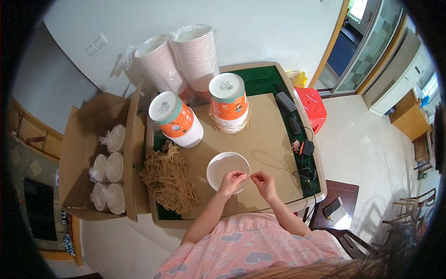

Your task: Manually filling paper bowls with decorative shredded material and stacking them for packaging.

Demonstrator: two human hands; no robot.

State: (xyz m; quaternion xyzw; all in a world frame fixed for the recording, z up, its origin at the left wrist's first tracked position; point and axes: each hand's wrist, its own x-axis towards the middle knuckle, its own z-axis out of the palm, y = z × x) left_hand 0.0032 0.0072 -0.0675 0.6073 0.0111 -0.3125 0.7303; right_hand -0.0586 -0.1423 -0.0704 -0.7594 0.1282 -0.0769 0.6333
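Observation:
An open white paper tub [218,167] stands near the front edge of the table. Over its right rim my left hand [232,182] is closed in a pinch. Just to its right, beside the tub, my right hand [264,186] pinches too, the fingertips of both nearly meeting. Between them they hold a thin tan string [238,199], its end dangling below; the exact grip is too small to see. A heap of tan strings [171,176] lies left of the tub. Behind it stand two upside-down stacks of orange-printed tubs, the right stack [228,100] with strings looped around its lower part.
Tall plastic-wrapped stacks of white tubs [195,51] stand at the back by the wall. On the left, a cardboard box [74,176] holds several wrapped stacks. Black power adapters [285,101] and cables line the table's right edge, near a red stool [312,104].

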